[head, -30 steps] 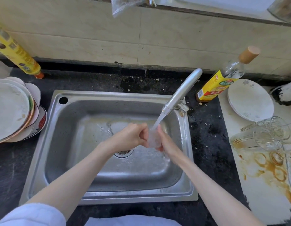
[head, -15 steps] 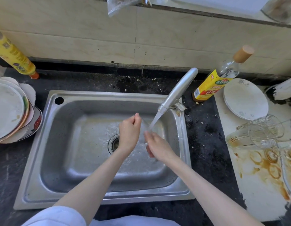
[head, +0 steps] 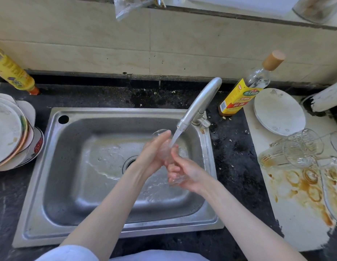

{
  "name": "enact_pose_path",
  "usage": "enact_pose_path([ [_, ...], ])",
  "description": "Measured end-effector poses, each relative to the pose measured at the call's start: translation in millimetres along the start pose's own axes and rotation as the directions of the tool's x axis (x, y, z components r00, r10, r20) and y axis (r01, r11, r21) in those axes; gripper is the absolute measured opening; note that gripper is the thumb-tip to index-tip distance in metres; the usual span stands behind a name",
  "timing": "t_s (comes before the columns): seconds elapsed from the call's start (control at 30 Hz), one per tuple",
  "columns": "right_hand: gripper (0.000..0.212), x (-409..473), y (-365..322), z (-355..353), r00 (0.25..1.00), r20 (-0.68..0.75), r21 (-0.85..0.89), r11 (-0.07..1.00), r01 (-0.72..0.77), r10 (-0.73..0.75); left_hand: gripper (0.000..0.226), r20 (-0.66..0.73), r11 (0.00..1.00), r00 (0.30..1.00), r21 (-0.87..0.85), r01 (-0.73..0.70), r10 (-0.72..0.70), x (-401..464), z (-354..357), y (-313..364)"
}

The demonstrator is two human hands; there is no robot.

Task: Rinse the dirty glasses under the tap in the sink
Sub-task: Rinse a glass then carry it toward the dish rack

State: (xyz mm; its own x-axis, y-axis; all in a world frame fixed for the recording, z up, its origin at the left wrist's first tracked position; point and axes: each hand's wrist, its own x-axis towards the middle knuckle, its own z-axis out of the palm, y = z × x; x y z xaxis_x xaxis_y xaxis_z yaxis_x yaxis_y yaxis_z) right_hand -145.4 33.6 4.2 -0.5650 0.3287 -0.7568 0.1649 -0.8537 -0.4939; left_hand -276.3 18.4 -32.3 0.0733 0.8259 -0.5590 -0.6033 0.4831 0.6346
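Beige tiles back a dark, speckled worktop with a steel sink set into it, and the tap at the sink's back right corner is running. You have one glass in the stream, over the right half of the basin just beside the drain. Its rim shows past your left fingertips, but the rest is clear, wet and blurred, so its exact tilt is hard to read.

Your left hand lies along the glass with the fingers long and pressed against its side, not curled round it. Your right hand takes it from below, fingers curled about the lower part; that looks like the hand carrying the weight.

To do this well, keep the right hand's hold firm, since wet glass is likely slippery and the steel basin would be unkind to a drop. Turn the glass so the water runs into the mouth as well as over the outside, and rub where a brown film would cling. Stay low in the basin so splash does not reach the worktop.

More dirty glasses lie tumbled at the right edge on a pale board marked with brown rings, so by my reckoning most of the job is ahead. Stacked plates sit at the left edge.
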Motion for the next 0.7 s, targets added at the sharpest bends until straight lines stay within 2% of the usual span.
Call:
enact_pose_path([
  [0.03,0.043,0,2,2,0.992,-0.077,-0.311,0.948,0.075,-0.103,0.051,-0.065,1.0,0.998,0.016,0.012,-0.011,3,0,-1],
  [0.07,0.043,0,2,4,0.967,-0.119,-0.649,0.754,0.097,-0.227,0.058,-0.142,1.0,0.99,0.022,0.018,-0.014,3,1,-3],
  [0.1,0.043,1,4,3,0.933,-0.132,-0.883,0.468,0.042,-0.334,0.063,-0.232,1.0,0.972,0.012,0.024,-0.02,2,2,-5],
  [0.13,0.045,3,6,1,0.9,-0.131,-0.978,0.203,-0.048,-0.416,0.059,-0.319,1.0,0.948,-0.014,0.006,-0.01,2,3,-7],
  [0.17,0.046,4,7,2,0.869,-0.121,-0.992,0.085,-0.091,-0.479,0.049,-0.389,0.999,0.921,-0.036,-0.019,0.004,1,2,-8],
  [0.2,0.044,4,8,3,0.86,-0.114,-0.992,0.098,-0.075,-0.497,0.039,-0.421,0.999,0.907,-0.041,-0.032,0.012,1,1,-9],
  [0.23,0.04,3,9,3,0.876,-0.115,-0.975,0.224,-0.008,-0.469,0.035,-0.41,0.999,0.912,-0.032,-0.029,0.013,0,-1,-8],
  [0.3,0.036,4,8,7,0.931,-0.127,-0.76,0.636,0.13,-0.343,0.041,-0.253,1.0,0.967,-0.007,-0.012,0.009,-3,-5,-1],
  [0.33,0.036,5,7,10,0.957,-0.126,-0.583,0.8,0.143,-0.263,0.042,-0.139,1.0,0.99,0.002,-0.001,0.001,-5,-8,3],
  [0.37,0.037,5,5,13,0.978,-0.101,-0.416,0.901,0.124,-0.182,0.036,-0.045,1.0,0.999,-0.015,0.001,-0.002,-6,-10,8],
  [0.4,0.038,5,3,15,0.992,-0.063,-0.279,0.956,0.092,-0.114,0.028,0.012,0.999,1.0,-0.045,-0.007,0.007,-6,-12,12],
  [0.47,0.039,8,-3,16,0.999,-0.002,-0.158,0.987,0.042,-0.043,0.022,0.009,0.994,1.0,-0.105,-0.027,0.028,-5,-12,18],
  [0.53,0.043,8,-9,15,0.999,0.04,-0.114,0.993,0.011,-0.006,0.024,-0.072,0.991,0.997,-0.129,-0.042,0.033,-5,-10,22],
  [0.6,0.043,7,-13,12,0.998,0.069,-0.033,0.999,0.004,-0.002,0.027,-0.184,0.986,0.983,-0.164,-0.007,-0.024,-5,-11,25],
  [0.7,0.028,6,-18,8,0.999,0.045,0.084,0.996,0.015,-0.019,0.027,-0.375,0.924,0.912,-0.381,0.011,-0.166,-2,-16,27],
])
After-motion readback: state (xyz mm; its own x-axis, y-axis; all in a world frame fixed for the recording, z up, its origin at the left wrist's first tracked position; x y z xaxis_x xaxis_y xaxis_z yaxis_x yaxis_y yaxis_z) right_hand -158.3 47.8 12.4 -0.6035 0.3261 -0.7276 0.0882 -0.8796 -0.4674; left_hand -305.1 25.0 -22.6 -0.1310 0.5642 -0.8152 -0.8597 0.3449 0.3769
